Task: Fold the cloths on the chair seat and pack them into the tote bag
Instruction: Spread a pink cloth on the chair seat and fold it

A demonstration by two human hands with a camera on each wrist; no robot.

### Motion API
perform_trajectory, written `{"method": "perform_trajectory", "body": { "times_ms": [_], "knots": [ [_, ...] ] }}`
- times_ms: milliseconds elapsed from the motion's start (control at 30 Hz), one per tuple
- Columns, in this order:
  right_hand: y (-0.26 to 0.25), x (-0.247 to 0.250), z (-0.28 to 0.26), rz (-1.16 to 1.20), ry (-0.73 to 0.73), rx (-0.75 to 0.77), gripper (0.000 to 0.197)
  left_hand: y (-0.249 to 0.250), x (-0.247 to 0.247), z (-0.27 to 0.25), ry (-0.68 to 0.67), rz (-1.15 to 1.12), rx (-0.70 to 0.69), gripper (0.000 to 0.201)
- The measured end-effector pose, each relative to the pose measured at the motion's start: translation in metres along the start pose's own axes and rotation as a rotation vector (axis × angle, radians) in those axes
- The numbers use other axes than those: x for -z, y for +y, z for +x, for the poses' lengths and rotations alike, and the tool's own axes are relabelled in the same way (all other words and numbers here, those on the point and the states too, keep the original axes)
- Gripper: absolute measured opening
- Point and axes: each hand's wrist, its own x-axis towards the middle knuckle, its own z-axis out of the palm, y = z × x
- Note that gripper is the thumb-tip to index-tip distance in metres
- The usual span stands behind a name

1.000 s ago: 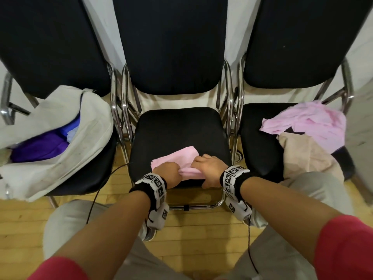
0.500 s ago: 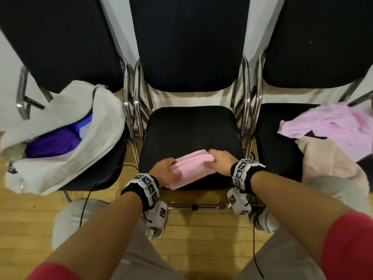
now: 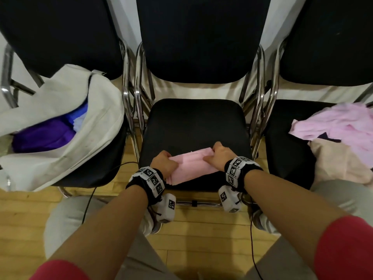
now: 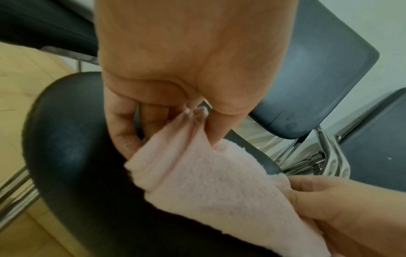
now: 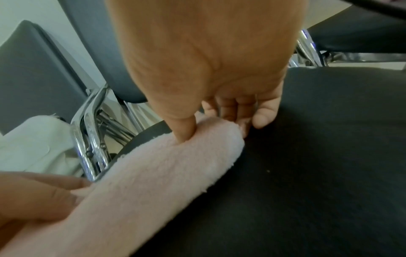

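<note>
Pink cloth (image 3: 191, 166), folded, at front edge of middle seat (image 3: 193, 122); pinched by left hand (image 3: 164, 164) at one end, right hand (image 3: 219, 156) at other.

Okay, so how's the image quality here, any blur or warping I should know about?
Head view: wide-angle warp bows the chair frames, dim light, pink cloth fairly sharp. Left wrist view: left hand soft, close to the lens. Right wrist view: right hand blurred, cloth pile still readable.

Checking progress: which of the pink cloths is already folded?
The pink cloth on the middle chair seat, pinched at its ends by the left hand and right hand. The paler pink one lies crumpled on the right chair.
</note>
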Motion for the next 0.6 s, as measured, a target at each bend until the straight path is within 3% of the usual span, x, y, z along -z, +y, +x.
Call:
{"method": "perform_trajectory", "body": {
  "times_ms": [233, 467, 600],
  "knots": [
    [-0.006, 0.004, 0.010, -0.026, -0.119, -0.120, 0.054, 0.001, 0.001, 0.001, -0.054, -0.059, 0.086, 0.042],
    [0.000, 0.013, -0.008, 0.248, -0.107, -0.066, 0.039, -0.001, 0.004, -0.017, -0.120, -0.152, 0.103, 0.035],
    [-0.018, 0.025, -0.035, 0.390, -0.044, 0.039, 0.026, 0.002, 0.007, -0.035, -0.134, 0.044, 0.029, 0.032]
  ]
}}
